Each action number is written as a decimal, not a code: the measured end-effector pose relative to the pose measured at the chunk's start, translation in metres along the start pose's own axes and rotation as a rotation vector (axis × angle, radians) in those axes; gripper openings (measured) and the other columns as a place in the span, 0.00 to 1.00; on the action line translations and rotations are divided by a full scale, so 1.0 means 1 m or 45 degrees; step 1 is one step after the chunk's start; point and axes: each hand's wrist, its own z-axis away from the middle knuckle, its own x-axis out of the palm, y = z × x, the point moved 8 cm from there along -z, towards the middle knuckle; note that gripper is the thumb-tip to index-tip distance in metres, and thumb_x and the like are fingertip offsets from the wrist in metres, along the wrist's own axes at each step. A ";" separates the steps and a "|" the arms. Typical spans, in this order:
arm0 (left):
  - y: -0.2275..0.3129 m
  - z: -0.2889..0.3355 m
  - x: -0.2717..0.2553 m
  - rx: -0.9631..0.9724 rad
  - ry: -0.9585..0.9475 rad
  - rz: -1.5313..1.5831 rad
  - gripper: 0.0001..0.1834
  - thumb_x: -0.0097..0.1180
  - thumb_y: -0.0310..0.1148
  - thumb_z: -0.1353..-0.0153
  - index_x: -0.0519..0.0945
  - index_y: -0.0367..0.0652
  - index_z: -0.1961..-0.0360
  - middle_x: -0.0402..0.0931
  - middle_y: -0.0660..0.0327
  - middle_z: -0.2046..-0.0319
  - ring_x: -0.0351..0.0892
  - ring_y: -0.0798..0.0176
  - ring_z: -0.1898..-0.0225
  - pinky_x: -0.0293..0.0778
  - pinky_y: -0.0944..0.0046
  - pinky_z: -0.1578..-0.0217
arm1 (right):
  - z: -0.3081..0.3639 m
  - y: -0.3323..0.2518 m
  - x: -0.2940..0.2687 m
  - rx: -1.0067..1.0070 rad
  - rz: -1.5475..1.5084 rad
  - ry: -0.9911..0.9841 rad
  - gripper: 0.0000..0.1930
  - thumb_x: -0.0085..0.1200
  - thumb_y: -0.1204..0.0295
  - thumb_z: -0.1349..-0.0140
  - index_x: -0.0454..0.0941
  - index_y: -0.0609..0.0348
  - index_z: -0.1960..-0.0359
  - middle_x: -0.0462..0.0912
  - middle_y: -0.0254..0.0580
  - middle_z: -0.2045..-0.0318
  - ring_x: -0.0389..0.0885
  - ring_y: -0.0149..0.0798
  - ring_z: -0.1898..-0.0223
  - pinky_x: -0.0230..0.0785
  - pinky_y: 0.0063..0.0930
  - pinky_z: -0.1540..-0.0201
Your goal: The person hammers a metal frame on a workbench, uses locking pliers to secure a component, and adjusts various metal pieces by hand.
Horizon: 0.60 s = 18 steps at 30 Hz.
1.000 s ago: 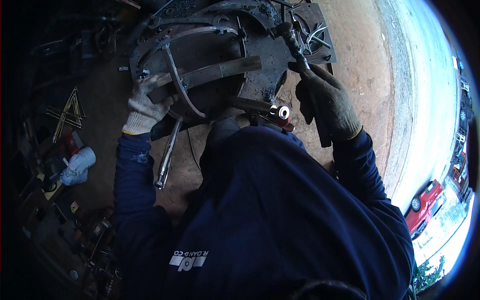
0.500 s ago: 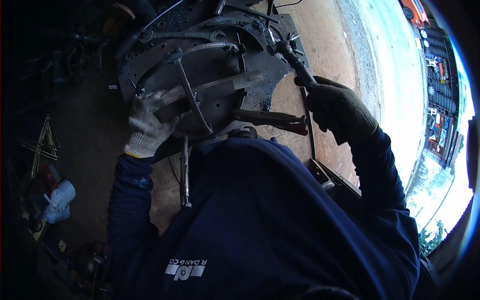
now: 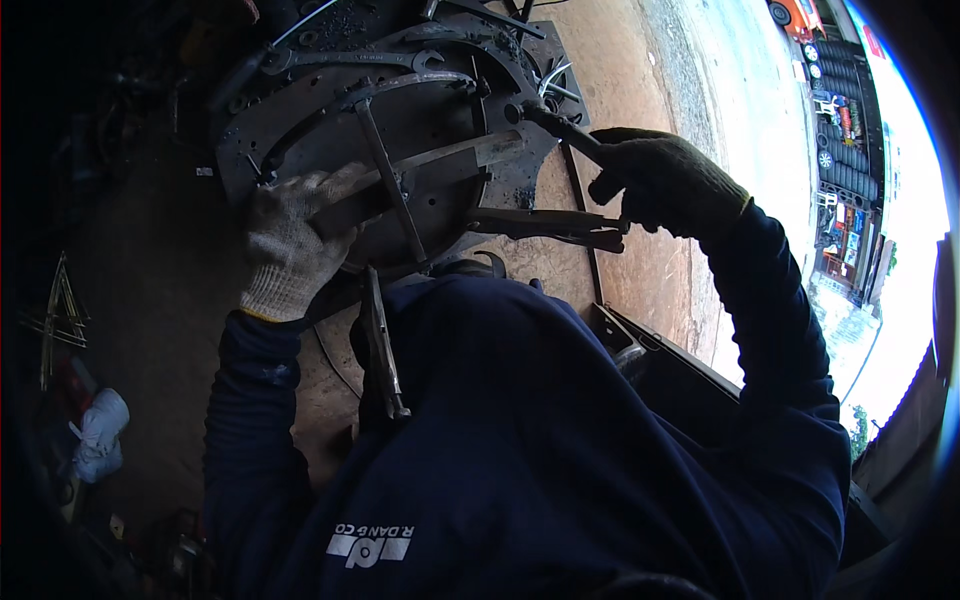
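Observation:
My left hand (image 3: 295,235), in a pale knit work glove, grips one end of a flat steel bar (image 3: 440,162). The bar slants up and right beneath a straight crosspiece (image 3: 390,180) of a curved metal frame (image 3: 410,82). My right hand (image 3: 670,185), also gloved, is closed around the handle of a hammer (image 3: 560,128). The hammer's head is just beyond the bar's far right end; contact cannot be made out. Clamping pliers (image 3: 545,222) sit at the work table's near right edge, and a second pair of pliers (image 3: 380,345) points toward me.
A dark steel-plate work table (image 3: 240,140) carries the frame. An open-ended wrench (image 3: 350,62) lies toward its far side, among scattered metal bits. A white bundle (image 3: 100,435) is on the left. Outside at the right stand stacked tyres (image 3: 848,160) and an orange vehicle (image 3: 795,18).
The hammer has come down and left, closer to the bar's right end, and its handle lies flatter. My left hand keeps its grip on the bar. The whole view has shifted slightly.

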 end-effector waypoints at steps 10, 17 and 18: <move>-0.001 0.000 0.011 0.137 -0.019 -0.022 0.25 0.70 0.32 0.44 0.80 0.45 0.45 0.84 0.55 0.58 0.86 0.54 0.57 0.83 0.58 0.54 | -0.009 0.012 -0.027 -0.043 -0.118 0.106 0.22 0.49 0.66 0.25 0.71 0.65 0.35 0.86 0.40 0.67 0.76 0.22 0.84 0.68 0.14 0.85; 0.015 -0.003 -0.004 0.158 0.097 -0.266 0.26 0.72 0.41 0.45 0.80 0.39 0.50 0.83 0.56 0.60 0.86 0.55 0.59 0.83 0.60 0.54 | -0.010 0.012 -0.023 -0.097 0.052 0.099 0.24 0.50 0.63 0.26 0.71 0.64 0.34 0.84 0.38 0.69 0.77 0.23 0.82 0.69 0.16 0.84; 0.015 -0.004 -0.002 0.149 0.058 -0.266 0.27 0.73 0.42 0.46 0.80 0.38 0.50 0.83 0.56 0.60 0.85 0.55 0.59 0.82 0.60 0.53 | -0.009 0.012 -0.022 -0.107 0.055 0.096 0.24 0.51 0.63 0.26 0.70 0.63 0.34 0.84 0.38 0.70 0.77 0.23 0.82 0.70 0.16 0.84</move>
